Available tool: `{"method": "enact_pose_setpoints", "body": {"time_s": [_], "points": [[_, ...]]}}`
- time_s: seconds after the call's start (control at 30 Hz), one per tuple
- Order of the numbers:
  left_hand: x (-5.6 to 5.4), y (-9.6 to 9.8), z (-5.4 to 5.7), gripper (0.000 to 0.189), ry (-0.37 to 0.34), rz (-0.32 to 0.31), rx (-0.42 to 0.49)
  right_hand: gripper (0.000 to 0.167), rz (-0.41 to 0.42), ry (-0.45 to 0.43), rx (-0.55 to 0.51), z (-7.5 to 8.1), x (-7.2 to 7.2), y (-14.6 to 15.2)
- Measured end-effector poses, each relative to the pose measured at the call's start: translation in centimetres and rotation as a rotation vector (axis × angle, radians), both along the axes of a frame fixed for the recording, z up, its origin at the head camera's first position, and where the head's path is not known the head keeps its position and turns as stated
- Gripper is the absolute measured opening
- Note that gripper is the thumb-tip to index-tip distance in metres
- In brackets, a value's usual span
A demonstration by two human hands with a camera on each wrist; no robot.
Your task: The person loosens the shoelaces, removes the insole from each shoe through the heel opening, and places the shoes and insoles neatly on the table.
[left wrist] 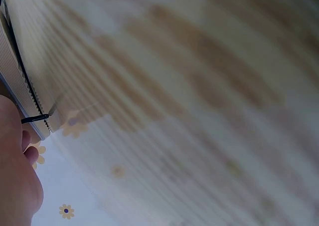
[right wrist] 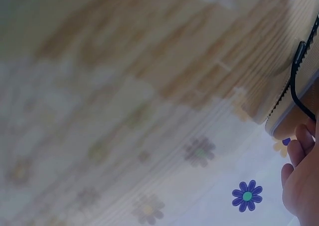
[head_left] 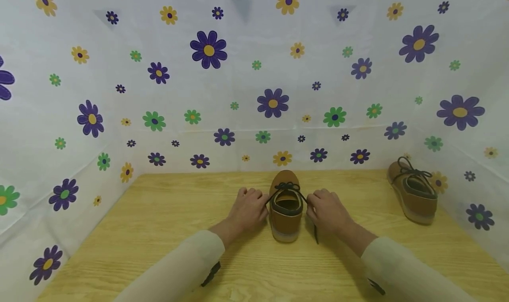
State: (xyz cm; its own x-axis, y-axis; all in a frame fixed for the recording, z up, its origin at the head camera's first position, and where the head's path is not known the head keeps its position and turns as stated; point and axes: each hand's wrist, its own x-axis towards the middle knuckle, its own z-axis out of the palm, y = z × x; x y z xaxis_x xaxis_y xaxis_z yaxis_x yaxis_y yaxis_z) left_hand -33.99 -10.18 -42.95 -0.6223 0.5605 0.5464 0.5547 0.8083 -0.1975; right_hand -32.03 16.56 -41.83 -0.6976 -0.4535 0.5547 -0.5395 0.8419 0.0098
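Observation:
In the head view a brown shoe stands upright on the table, toe pointing away, a dark lace crossed over its front. To its left, my left hand pinches one side of that lace with bent fingers. On the opposite side my right hand pinches the other side, and the lace's loose end hangs below the fingers. The left wrist view has the left hand with a short lace tip sticking out. A lace length curves down to the right hand in the right wrist view.
A matching brown shoe with its lace tied in a bow stands at the table's right edge. The wooden table is enclosed at the back and sides by white cloth printed with flowers.

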Motion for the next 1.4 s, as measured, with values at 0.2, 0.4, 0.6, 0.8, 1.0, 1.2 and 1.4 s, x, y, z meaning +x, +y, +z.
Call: {"method": "enact_pose_setpoints", "body": {"time_s": [0.2,0.4,0.6,0.8,1.0,1.2,1.4], "points": [[0.03,0.03,-0.01,0.013,-0.046,0.006,0.004,0.009,-0.005,0.009,0.005,-0.04,0.04,-0.02],[-0.11,0.16,0.16,0.012,-0.031,0.019,0.007,0.009,-0.023,0.021,0.007,-0.03,-0.06,0.04],[0.01,0.23,0.37,0.013,-0.05,0.027,-0.008,0.01,-0.021,0.028,0.013,-0.01,0.06,0.01],[0.24,0.25,0.45,0.012,-0.053,0.043,-0.013,0.011,-0.039,-0.004,0.023,0.02,0.18,-0.14],[0.36,0.31,0.48,0.012,-0.039,0.062,-0.025,0.014,-0.064,-0.046,0.042,0.16,0.22,-0.33],[0.41,0.3,0.41,0.015,-0.098,0.096,-0.046,0.014,-0.083,-0.087,0.061,0.31,0.3,-0.32],[0.53,0.29,0.49,0.011,-0.117,0.102,-0.057,0.014,-0.084,-0.099,0.072,0.23,0.28,-0.28]]}}
